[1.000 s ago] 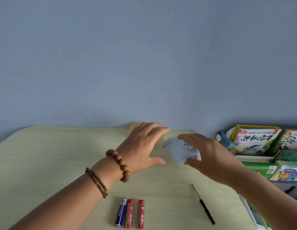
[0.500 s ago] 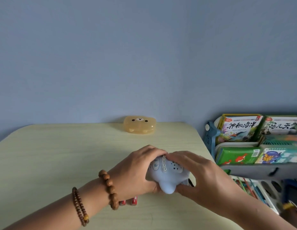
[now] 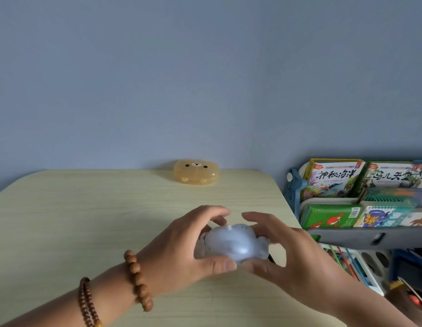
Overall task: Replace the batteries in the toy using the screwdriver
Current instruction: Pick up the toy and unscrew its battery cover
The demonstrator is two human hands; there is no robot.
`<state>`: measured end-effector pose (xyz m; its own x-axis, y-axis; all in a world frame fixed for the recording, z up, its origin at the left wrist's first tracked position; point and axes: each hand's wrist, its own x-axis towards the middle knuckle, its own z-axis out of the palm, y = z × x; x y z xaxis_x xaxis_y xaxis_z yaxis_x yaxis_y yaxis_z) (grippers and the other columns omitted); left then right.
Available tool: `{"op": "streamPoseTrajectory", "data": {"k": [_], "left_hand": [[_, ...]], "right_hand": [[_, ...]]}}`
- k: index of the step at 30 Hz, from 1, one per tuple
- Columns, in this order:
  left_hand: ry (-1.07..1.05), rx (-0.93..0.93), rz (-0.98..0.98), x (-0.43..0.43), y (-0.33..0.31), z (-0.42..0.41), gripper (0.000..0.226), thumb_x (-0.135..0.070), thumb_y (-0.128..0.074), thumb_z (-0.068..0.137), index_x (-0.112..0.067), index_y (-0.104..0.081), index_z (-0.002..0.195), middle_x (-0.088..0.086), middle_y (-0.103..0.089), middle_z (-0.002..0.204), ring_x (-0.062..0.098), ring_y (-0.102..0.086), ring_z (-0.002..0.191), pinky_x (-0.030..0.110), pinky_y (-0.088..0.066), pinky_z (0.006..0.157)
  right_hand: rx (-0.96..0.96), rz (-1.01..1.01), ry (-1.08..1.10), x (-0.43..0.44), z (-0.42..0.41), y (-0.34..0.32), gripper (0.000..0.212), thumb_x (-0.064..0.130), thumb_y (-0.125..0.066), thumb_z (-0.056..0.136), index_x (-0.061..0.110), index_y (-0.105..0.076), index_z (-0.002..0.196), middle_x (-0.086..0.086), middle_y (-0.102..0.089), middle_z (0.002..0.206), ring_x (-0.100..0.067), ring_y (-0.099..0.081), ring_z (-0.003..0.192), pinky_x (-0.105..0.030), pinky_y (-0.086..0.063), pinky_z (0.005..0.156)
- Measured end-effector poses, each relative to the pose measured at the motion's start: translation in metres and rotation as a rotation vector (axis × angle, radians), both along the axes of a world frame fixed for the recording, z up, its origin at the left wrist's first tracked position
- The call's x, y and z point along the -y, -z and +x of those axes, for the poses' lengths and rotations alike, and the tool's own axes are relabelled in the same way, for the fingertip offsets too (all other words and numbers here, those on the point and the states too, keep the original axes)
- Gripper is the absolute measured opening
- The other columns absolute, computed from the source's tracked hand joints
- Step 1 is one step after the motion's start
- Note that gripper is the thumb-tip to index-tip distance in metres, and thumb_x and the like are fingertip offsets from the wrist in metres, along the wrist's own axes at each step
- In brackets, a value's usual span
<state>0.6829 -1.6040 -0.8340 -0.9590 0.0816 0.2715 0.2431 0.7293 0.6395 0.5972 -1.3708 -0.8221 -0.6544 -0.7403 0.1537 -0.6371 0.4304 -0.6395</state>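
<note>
Left forearm comes in from the near-left corner, with two brown bead bracelets [image 3: 138,279] at the wrist. Left hand [image 3: 179,253] is on the left side of the toy [image 3: 231,244]: thumb pressed against its near edge, fingers arched over the far side. It is gripping, not flat.

Toy is a pale blue rounded plastic body held between both hands, over the near-right part of the light wood table [image 3: 87,208]. It is blurred, so I can't make out which face is up, or whether it rests on the table or is lifted off it.

Far edge of the table, against the blue-grey wall [image 3: 205,79]: an orange translucent bear-face case [image 3: 195,173], closed, well apart from the hands.

Right hand [image 3: 297,263] mirrors the left: thumb under the near-right side of the toy, fingers curled over the top, holding it.

Right of the table: a blue rack [image 3: 297,192] with children's books [image 3: 332,178] standing cover-out.
</note>
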Motion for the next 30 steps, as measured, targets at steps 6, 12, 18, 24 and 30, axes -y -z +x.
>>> {"op": "streamPoseTrajectory", "data": {"k": [6, 12, 18, 24, 30], "left_hand": [[-0.008, -0.030, -0.026, -0.011, -0.008, 0.003, 0.081, -0.048, -0.085, 0.070, -0.059, -0.030, 0.128, -0.037, -0.048, 0.122, -0.006, -0.054, 0.109, 0.006, -0.045, 0.081], [-0.043, -0.014, 0.030, -0.011, 0.001, 0.001, 0.080, -0.053, -0.083, 0.071, -0.051, -0.027, 0.128, -0.025, -0.062, 0.103, 0.002, -0.058, 0.091, 0.010, -0.042, 0.067], [0.022, -0.018, -0.022, -0.008, -0.001, -0.003, 0.073, -0.050, -0.086, 0.068, -0.044, -0.045, 0.129, -0.030, -0.045, 0.126, 0.002, -0.056, 0.102, 0.010, -0.046, 0.074], [0.000, 0.007, 0.012, -0.006, -0.001, -0.005, 0.069, -0.059, -0.083, 0.067, -0.048, -0.051, 0.127, -0.030, -0.056, 0.119, -0.009, -0.056, 0.101, 0.003, -0.043, 0.073], [-0.028, 0.052, 0.073, -0.001, -0.004, -0.003, 0.065, -0.047, -0.087, 0.069, -0.040, -0.059, 0.126, -0.049, -0.046, 0.115, -0.012, -0.053, 0.104, -0.004, -0.042, 0.053]], "right_hand": [[0.460, -0.254, 0.132, 0.009, 0.004, -0.009, 0.045, 0.059, -0.068, 0.085, 0.031, -0.057, 0.118, -0.011, -0.077, 0.076, -0.018, -0.066, 0.061, -0.034, -0.055, 0.066], [0.590, -0.223, 0.274, 0.018, 0.006, -0.011, 0.051, 0.062, -0.062, 0.081, 0.014, -0.065, 0.097, -0.020, -0.075, 0.071, -0.042, -0.069, 0.066, -0.043, -0.051, 0.061], [0.765, -0.198, 0.255, 0.017, 0.006, -0.010, 0.056, 0.047, -0.052, 0.098, -0.008, -0.060, 0.100, -0.018, -0.071, 0.070, -0.029, -0.063, 0.061, -0.038, -0.044, 0.054], [0.743, -0.156, 0.250, 0.018, 0.005, -0.014, 0.056, 0.049, -0.049, 0.099, -0.006, -0.061, 0.100, -0.023, -0.075, 0.078, -0.030, -0.063, 0.059, -0.034, -0.044, 0.048], [0.233, 0.001, 0.462, -0.005, 0.000, -0.017, 0.038, 0.059, -0.050, 0.092, 0.026, -0.068, 0.088, -0.001, -0.074, 0.067, -0.013, -0.062, 0.048, -0.030, -0.046, 0.050]]}}
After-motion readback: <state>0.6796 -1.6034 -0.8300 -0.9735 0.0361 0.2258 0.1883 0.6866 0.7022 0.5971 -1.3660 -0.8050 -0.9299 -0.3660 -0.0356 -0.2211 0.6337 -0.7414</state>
